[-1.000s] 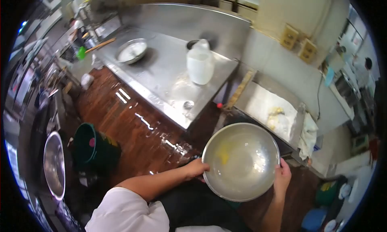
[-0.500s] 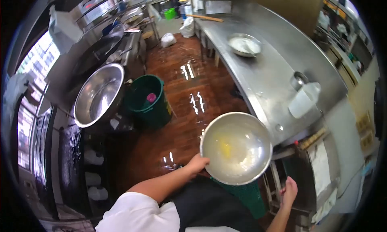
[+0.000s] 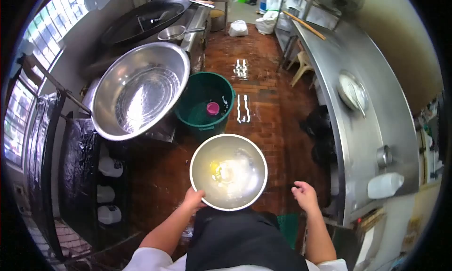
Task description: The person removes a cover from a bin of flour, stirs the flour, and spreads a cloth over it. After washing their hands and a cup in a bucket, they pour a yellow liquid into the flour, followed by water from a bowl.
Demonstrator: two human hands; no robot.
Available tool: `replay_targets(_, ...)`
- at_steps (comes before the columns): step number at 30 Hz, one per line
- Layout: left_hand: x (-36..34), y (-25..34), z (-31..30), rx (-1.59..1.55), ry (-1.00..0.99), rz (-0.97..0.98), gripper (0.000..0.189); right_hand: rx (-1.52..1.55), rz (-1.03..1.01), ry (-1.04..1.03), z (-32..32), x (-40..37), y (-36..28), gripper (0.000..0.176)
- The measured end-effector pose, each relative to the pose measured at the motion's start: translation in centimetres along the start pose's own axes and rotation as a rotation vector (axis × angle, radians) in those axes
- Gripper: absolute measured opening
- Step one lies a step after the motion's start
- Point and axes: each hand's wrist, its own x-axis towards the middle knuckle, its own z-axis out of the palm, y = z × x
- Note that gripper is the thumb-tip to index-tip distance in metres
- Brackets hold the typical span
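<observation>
My left hand grips the rim of a metal mixing bowl at its lower left, thumb over the edge. A little yellow liquid lies in the bottom of the bowl, which hangs in front of my black apron. To the right of the bowl, apart from it, my right hand is in the air with loosely bent fingers and nothing in it. Just beyond the bowl stands a green bin of water with a pink dipper inside.
At left is a large metal basin, with a big wok behind it. Along the right runs a steel counter bearing a bowl of white contents, a small metal cup and a white jug. The tiled floor looks wet.
My view has turned left, toward the basin and green bin. The mixing bowl, still in my left hand, has moved away from the counter. My right hand remains free.
</observation>
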Motion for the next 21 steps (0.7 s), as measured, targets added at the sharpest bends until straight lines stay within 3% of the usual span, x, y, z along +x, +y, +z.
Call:
replay_targets(3,1.7,0.5,-1.9,0.014,0.097,0.045,0.050,-0.128,-0.114,-0.137,2.8,6.3,-4.7,0.033)
replay_targets(7,4.0,1.6,-1.7,-0.050,0.192,-0.013,0.049,-0.358,-0.402,-0.055,8.6,17.0,-10.0,0.032)
replay_targets(11,8.4,0.6,-1.6,-0.190,0.313,-0.072,0.048,-0.395,-0.621,-0.066,17.0,27.6,-13.2,0.033)
replay_targets(15,12.3,1.7,-0.4,-0.287,0.438,-0.132,0.043,-0.552,-0.632,-0.445,25.5,36.3,-17.7,0.022)
replay_targets(17,14.0,2.4,0.4,-0.382,0.458,-0.151,0.042,-0.494,-0.899,-0.406,31.2,41.4,-16.2,0.021)
replay_targets(19,15.9,2.1,0.9,-0.486,0.479,-0.167,0.042,-0.616,-0.978,-0.388,36.3,45.2,-16.0,0.022)
replay_targets(20,16.6,1.7,0.9,-0.502,0.494,-0.120,0.042,-0.827,-0.860,-0.537,38.2,46.8,-16.3,0.024)
replay_targets(21,17.2,1.4,1.1,-0.514,0.511,-0.074,0.042,-0.829,-0.860,-0.563,39.7,48.4,-15.8,0.024)
